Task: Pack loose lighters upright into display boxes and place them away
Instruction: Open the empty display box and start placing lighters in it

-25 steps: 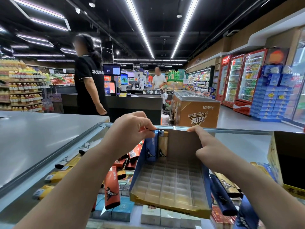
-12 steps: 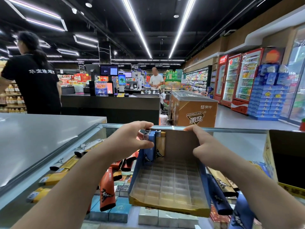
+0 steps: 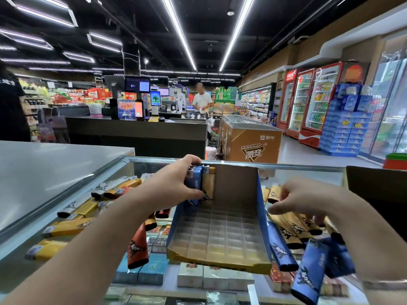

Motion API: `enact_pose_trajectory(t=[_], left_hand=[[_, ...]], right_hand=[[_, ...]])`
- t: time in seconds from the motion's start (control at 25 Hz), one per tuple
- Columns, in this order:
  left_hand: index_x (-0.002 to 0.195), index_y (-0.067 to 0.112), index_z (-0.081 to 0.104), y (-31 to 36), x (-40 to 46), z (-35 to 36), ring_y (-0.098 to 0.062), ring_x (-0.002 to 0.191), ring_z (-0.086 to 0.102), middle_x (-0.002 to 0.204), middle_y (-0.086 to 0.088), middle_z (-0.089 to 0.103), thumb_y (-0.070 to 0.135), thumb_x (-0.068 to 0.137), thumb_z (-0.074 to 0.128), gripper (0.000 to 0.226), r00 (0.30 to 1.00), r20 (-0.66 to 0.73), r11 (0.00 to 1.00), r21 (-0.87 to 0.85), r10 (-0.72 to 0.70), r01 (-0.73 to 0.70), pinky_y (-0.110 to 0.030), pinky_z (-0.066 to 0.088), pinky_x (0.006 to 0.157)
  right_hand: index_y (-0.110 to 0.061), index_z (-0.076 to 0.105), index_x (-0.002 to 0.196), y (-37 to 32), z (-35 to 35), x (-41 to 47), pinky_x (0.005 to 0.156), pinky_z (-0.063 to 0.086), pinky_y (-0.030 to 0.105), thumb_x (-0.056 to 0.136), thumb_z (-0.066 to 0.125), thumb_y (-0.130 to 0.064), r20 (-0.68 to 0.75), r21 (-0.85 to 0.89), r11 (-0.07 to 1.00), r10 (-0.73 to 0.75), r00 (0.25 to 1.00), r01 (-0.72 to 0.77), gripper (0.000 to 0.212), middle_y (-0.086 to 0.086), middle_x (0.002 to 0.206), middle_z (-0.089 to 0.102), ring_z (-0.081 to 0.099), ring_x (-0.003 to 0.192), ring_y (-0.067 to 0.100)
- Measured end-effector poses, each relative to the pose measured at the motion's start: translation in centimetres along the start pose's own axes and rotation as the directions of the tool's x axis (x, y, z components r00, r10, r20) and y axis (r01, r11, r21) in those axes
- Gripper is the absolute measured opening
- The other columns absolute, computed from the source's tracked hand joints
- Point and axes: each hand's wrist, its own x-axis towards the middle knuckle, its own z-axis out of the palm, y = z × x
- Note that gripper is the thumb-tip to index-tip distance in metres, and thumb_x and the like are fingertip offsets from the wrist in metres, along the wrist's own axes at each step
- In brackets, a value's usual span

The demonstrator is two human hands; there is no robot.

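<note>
An open display box (image 3: 262,208) with a clear gridded insert lies on the glass counter. In its back left corner stand a blue lighter (image 3: 195,183) and a tan lighter (image 3: 208,182). My left hand (image 3: 174,183) grips the blue lighter at that corner. My right hand (image 3: 308,199) hovers with relaxed fingers over loose tan lighters (image 3: 290,227) to the right of the box, holding nothing. More blue lighters (image 3: 308,274) lie at the lower right, and a red one (image 3: 137,247) and yellow ones (image 3: 66,226) lie to the left.
The glass counter (image 3: 297,172) shows cigarette packs beneath. A second cardboard box (image 3: 378,190) stands at the far right. A grey countertop (image 3: 44,172) lies to the left. Beyond are a checkout desk, a freezer chest, drink fridges and two people.
My right hand left the box's back wall and moved right and down over the loose lighters. My left hand stayed on the blue lighter in the corner. The person in black walked off left.
</note>
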Motion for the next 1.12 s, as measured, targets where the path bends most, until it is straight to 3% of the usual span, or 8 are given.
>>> enact_pose_trajectory(t=[0.08,0.2,0.32,0.44,0.6,0.92,1.12], left_hand=[[0.115,0.038,0.036,0.0,-0.1,0.2,-0.005,0.082,0.06,0.092,0.009,0.059,0.023,0.075,0.074,0.057,1.0,0.006,1.0,0.004,-0.023,0.023,-0.019,0.049,0.07],[0.115,0.038,0.035,0.0,-0.1,0.2,-0.002,0.079,0.059,0.089,0.012,0.057,0.024,0.076,0.073,0.056,1.0,-0.012,0.999,0.033,-0.011,0.011,-0.014,0.046,0.063],[0.117,0.035,0.036,0.0,-0.2,0.3,-0.003,0.079,0.058,0.089,0.012,0.057,0.024,0.076,0.073,0.056,1.0,-0.027,0.999,0.047,-0.006,0.007,-0.017,0.049,0.066],[0.117,0.034,0.037,-0.1,-0.1,0.2,-0.006,0.08,0.058,0.09,0.01,0.056,0.026,0.076,0.073,0.056,0.999,-0.048,0.997,0.07,-0.004,0.007,-0.023,0.051,0.07],[0.113,0.036,0.036,-0.3,0.0,0.2,-0.005,0.077,0.056,0.086,0.012,0.054,0.028,0.075,0.073,0.054,0.998,-0.063,0.995,0.104,-0.003,0.01,-0.019,0.047,0.064],[0.115,0.036,0.036,-0.3,0.0,0.2,-0.005,0.078,0.056,0.087,0.013,0.054,0.029,0.076,0.073,0.054,0.998,-0.054,0.995,0.1,-0.019,0.024,-0.018,0.046,0.064],[0.117,0.036,0.036,-0.1,-0.1,0.1,-0.005,0.08,0.056,0.087,0.013,0.054,0.029,0.076,0.072,0.054,0.999,-0.048,0.994,0.103,-0.021,0.026,-0.025,0.051,0.07]], right_hand=[[-0.014,0.057,0.103,-0.1,0.1,-0.1,0.058,0.042,0.022,0.077,0.067,-0.051,0.009,-0.073,0.997,0.017,1.0,-0.017,0.046,-0.001,0.089,0.058,0.053,0.077,0.012],[-0.016,0.051,0.119,-0.2,0.5,0.1,0.077,0.044,0.027,0.075,0.065,-0.056,0.015,-0.165,0.986,0.007,1.0,-0.005,0.06,0.002,0.116,0.057,0.053,0.099,0.017],[-0.017,0.048,0.122,-0.5,0.9,0.3,0.079,0.043,0.028,0.075,0.067,-0.051,0.011,-0.164,0.986,-0.019,1.0,0.021,0.06,0.003,0.123,0.056,0.053,0.102,0.018],[-0.019,0.043,0.122,-0.4,1.1,0.8,0.074,0.044,0.028,0.074,0.066,-0.046,0.01,-0.13,0.991,-0.013,1.0,0.014,0.059,0.003,0.117,0.056,0.051,0.094,0.017],[-0.016,0.039,0.113,-0.4,2.0,2.0,0.057,0.039,0.026,0.078,0.067,-0.032,-0.001,0.098,0.995,-0.014,1.0,0.014,0.048,0.002,0.092,0.051,0.051,0.08,0.015],[-0.016,0.04,0.105,0.1,1.9,2.6,0.049,0.039,0.023,0.074,0.067,-0.011,-0.051,0.322,0.944,-0.052,0.997,0.066,0.041,0.008,0.085,0.053,0.053,0.07,0.018],[-0.02,0.047,0.099,0.1,0.2,1.5,0.049,0.047,0.026,0.077,0.064,-0.009,-0.08,0.554,0.817,-0.141,0.987,0.161,0.03,0.011,0.085,0.058,0.056,0.063,0.018]])
